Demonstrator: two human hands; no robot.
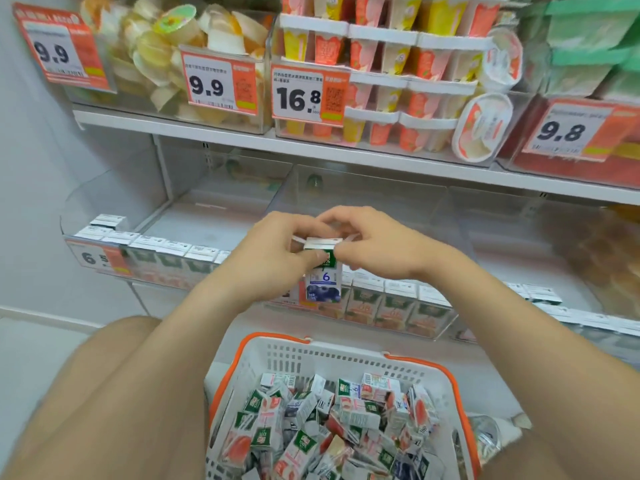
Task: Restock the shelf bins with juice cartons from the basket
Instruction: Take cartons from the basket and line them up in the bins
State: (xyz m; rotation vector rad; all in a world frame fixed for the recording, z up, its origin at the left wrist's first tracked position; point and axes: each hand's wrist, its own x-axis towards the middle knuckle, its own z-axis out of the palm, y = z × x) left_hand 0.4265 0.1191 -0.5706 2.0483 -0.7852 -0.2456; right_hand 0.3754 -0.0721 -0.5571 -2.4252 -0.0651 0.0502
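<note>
A small blueberry juice carton hangs upright in mid-air in front of the lower shelf, gripped at its top by both hands. My left hand pinches it from the left, my right hand from the right. Below stands a white basket with orange rim holding several loose juice cartons, mostly peach and some blueberry. Clear shelf bins behind the hands hold rows of upright cartons along their front.
The upper shelf carries bins of fruit cups and jelly packs with orange price tags 9.9, 16.8 and 9.8. A white wall stands at the left. My knee fills the lower left. Behind the carton rows the bin floors show bare.
</note>
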